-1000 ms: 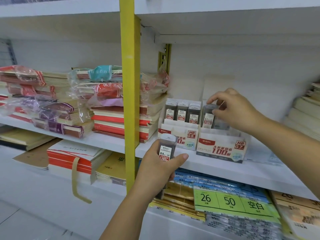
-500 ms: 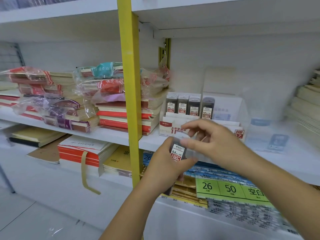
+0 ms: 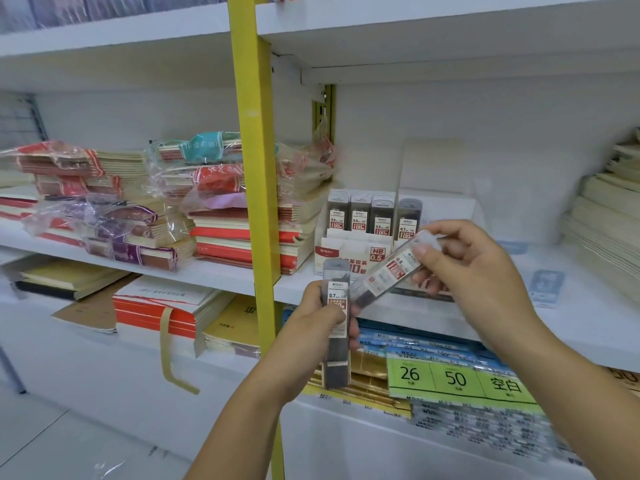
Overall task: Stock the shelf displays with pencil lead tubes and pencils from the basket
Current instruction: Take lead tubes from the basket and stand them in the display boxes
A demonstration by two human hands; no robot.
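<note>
Nearest the camera, the left hand [image 3: 320, 317] gripped an upright stack of lead tubes [image 3: 336, 320], fingers wrapped round the middle, long axis vertical, front label reading 0.7. Just beside it, up and to the right, the right hand [image 3: 474, 275] pinched one tube [image 3: 388, 275] by its clear cap end, thumb on top and fingers under; that tube lay tilted, cap high-right, dark end low-left and nearly touching the stack. Beyond both hands, on the white shelf [image 3: 588, 327], stood the display boxes: the HB 0.5 box [image 3: 353, 254] w/ three tubes upright in its back row, and next to it on the right a lone 0.7 tube [image 3: 408, 220] in a second box, mostly hidden behind the right hand. Judged from this, the right hand was nearer the displays, which lay straight ahead and slightly up from its fingers; the tilted tube would prob. need turning upright, cap up, before dropping into a slot. No basket in view.
</note>
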